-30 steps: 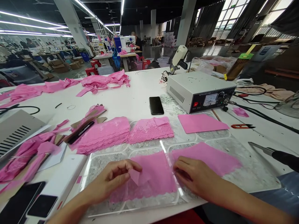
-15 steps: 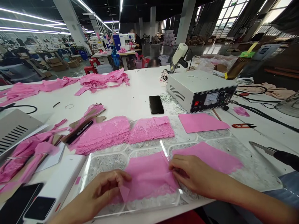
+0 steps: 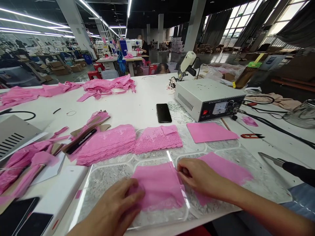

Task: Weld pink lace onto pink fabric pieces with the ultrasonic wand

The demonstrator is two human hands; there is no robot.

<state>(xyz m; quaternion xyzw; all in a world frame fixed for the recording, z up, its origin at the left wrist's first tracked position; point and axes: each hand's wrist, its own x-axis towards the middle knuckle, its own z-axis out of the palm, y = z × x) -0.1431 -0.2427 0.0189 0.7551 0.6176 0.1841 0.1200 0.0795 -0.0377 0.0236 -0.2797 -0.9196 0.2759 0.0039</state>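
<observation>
A pink fabric piece [image 3: 157,185] lies on the grey marbled mat [image 3: 105,173] in front of me. On its left edge rests my left hand [image 3: 118,203], fingers curled and a little apart, with some blur at the tips. My right hand [image 3: 197,173] is closed at the upper right edge of the piece; what its fingertips pinch is hidden. Another pink piece [image 3: 226,168] lies partly under my right wrist. Behind are a stack of pink lace pieces [image 3: 108,142], a smaller lace stack [image 3: 158,139] and a flat pink piece [image 3: 211,131].
A grey control box [image 3: 209,98] stands at the back right, a black phone [image 3: 163,113] beside it. Red snips [image 3: 252,135] and a black-handled tool [image 3: 297,168] lie right. Pink straps [image 3: 24,157], a white box [image 3: 61,193] and phones are left. A person sits farther back.
My left hand has moved right and further over the fabric's left edge; the small folded corner at its fingers no longer shows. The fabric's right side lies flatter. My right hand has barely shifted.
</observation>
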